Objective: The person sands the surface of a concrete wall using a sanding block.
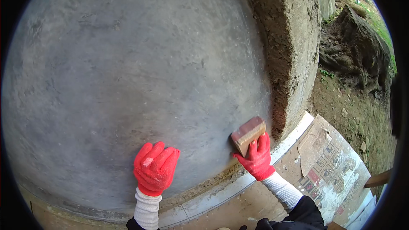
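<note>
My right hand, in a red rubber-coated work glove with a white cuff, is closed round a sanding block. The block is rectangular, with a tan body and a reddish-brown face, and lies tilted against the smooth grey cement wall near its lower right corner. My left hand, gloved the same way, is by the lower middle of this wall. Its fingers are curled in and close together, the back of the hand toward me; its palm is hidden, and nothing shows in it.
A rough, crumbly concrete edge borders the wall on the right. White edging strip runs along its foot. Printed sheets and torn cardboard cover the ground at the lower right. Beyond stands a dark stump-like mass on a dirt slope.
</note>
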Action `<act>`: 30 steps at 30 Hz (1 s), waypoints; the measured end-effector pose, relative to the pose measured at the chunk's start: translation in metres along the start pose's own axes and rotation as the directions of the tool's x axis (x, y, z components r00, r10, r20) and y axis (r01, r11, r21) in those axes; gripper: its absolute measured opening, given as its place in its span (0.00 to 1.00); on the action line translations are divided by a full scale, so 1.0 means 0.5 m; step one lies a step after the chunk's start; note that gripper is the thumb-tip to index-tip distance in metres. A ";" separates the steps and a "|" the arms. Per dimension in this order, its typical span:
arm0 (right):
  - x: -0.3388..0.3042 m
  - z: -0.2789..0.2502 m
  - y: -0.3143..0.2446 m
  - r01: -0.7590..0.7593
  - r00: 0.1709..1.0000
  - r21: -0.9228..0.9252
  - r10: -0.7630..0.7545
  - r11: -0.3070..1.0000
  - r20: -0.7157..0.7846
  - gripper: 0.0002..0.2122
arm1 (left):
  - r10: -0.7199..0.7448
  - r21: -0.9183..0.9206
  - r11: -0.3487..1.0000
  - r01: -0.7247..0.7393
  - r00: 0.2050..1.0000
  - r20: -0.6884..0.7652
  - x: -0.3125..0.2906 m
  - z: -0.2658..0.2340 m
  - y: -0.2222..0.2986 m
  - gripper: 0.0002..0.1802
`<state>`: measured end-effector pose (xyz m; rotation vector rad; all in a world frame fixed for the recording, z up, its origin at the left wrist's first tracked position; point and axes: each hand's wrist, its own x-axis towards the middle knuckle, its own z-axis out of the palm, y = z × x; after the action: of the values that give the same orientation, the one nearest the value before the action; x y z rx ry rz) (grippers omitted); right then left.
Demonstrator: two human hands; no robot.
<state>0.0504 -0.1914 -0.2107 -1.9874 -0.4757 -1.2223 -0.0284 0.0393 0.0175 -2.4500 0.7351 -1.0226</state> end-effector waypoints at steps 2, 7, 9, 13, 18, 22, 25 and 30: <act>0.002 -0.006 -0.005 0.030 0.994 0.020 -0.032 0.999 0.104 0.45 | 0.005 0.002 1.000 -0.005 1.000 -0.020 -0.011 0.005 -0.007 0.11; 0.258 -0.045 -0.090 0.052 0.998 0.062 -0.051 0.997 -0.027 0.44 | 0.007 0.075 0.997 -0.009 1.000 0.018 -0.030 -0.008 -0.012 0.12; 0.317 -0.054 -0.110 0.068 0.994 0.093 -0.059 0.993 -0.087 0.43 | -0.014 0.048 0.999 0.015 1.000 -0.024 -0.027 -0.006 -0.012 0.13; 0.205 -0.007 -0.076 0.035 0.996 0.056 -0.031 0.998 -0.080 0.46 | 0.001 0.063 0.998 0.001 1.000 -0.028 -0.029 -0.002 -0.014 0.12; 0.003 0.019 -0.009 -0.015 0.999 0.007 0.015 1.000 0.041 0.51 | -0.008 0.024 1.000 0.008 1.000 0.021 -0.021 -0.002 -0.009 0.12; 0.135 -0.008 -0.042 0.015 1.000 0.011 -0.015 1.000 0.012 0.45 | 0.017 0.051 0.999 -0.017 1.000 -0.013 -0.022 0.003 -0.007 0.12; 0.255 -0.042 -0.094 0.062 0.998 0.013 -0.062 0.998 -0.028 0.41 | 0.008 0.085 0.996 -0.007 1.000 -0.004 -0.031 -0.007 -0.013 0.12; 0.147 0.014 -0.054 0.060 0.993 0.074 -0.052 0.995 -0.110 0.44 | -0.004 0.061 0.998 0.004 1.000 -0.004 -0.026 -0.007 -0.012 0.12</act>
<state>0.0724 -0.1731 -0.1374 -1.8443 -0.5194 -1.3185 -0.0368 0.0511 0.0160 -2.3991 0.6906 -1.0368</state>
